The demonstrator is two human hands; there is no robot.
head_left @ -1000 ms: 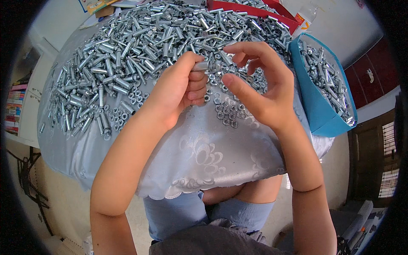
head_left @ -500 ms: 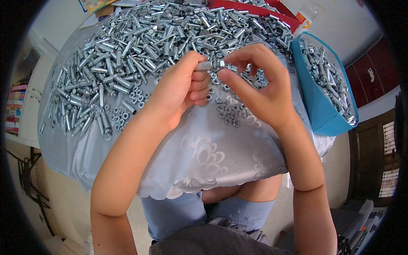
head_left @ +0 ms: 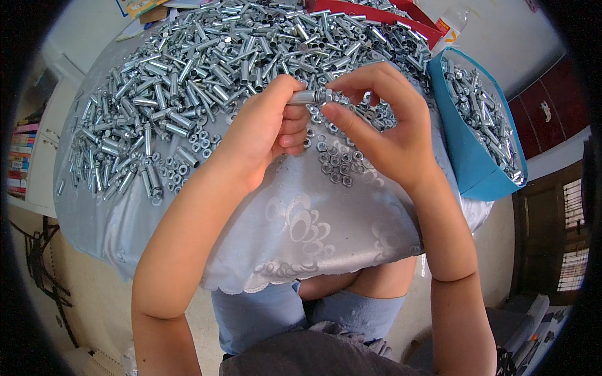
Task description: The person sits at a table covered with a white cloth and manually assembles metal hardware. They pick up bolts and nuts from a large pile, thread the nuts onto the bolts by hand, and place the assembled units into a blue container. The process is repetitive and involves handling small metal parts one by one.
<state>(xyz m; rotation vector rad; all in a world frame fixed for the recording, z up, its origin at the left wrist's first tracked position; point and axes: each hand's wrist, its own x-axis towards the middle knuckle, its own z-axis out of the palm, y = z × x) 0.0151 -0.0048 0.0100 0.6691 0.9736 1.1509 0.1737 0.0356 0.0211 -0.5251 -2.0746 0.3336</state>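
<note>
A silver sleeve anchor bolt [head_left: 304, 98] lies level in my left hand [head_left: 257, 128], which is closed round it with the thumb on top. Its sleeve points right and carries a hex nut [head_left: 324, 96] at the end. My right hand [head_left: 392, 128] curves in from the right, thumb tip just under the nut and index fingertip just above it, in a loose pinch; the other fingers are bent and partly hidden. Below the hands, several loose nuts [head_left: 337, 168] lie on the patterned grey tablecloth [head_left: 307, 232]. More nuts [head_left: 202, 143] are left of my left wrist.
A wide heap of silver anchor bolts [head_left: 207, 69] covers the table's far side. To the right, a blue fabric box [head_left: 480, 164] holds more bolts. A red box [head_left: 370, 11] and a plastic bottle [head_left: 453, 26] stand at the back. The cloth's scalloped edge [head_left: 251, 288] hangs over my lap.
Both hands stay nearly in place around the bolt. The right index finger has shifted slightly leftward over the nut. The view has moved a little.
</note>
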